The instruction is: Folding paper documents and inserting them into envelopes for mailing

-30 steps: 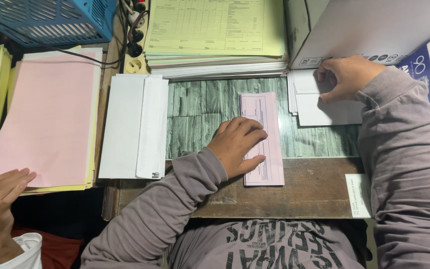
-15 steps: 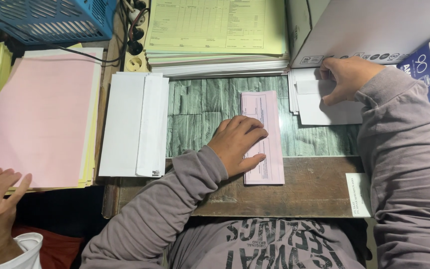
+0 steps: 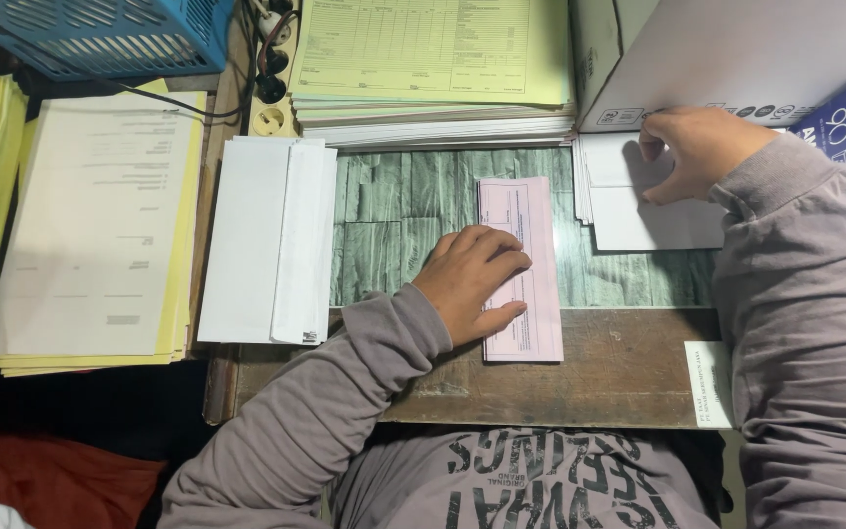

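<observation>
The folded slip [image 3: 523, 264] lies at the middle of the desk [image 3: 619, 377], its near end reaching the desk's near edge. The left hand [image 3: 472, 279] rests flat on the slip's left side. Left of it, well apart, lies 1 envelope stack [image 3: 266, 240], and further left a stack of forms [image 3: 100, 230]. Far behind the slip sits a pile of sheets [image 3: 433, 69]. To the right, the right hand [image 3: 697, 147] rests on a small stack of envelopes [image 3: 638, 211], just under an open box [image 3: 736, 54].
</observation>
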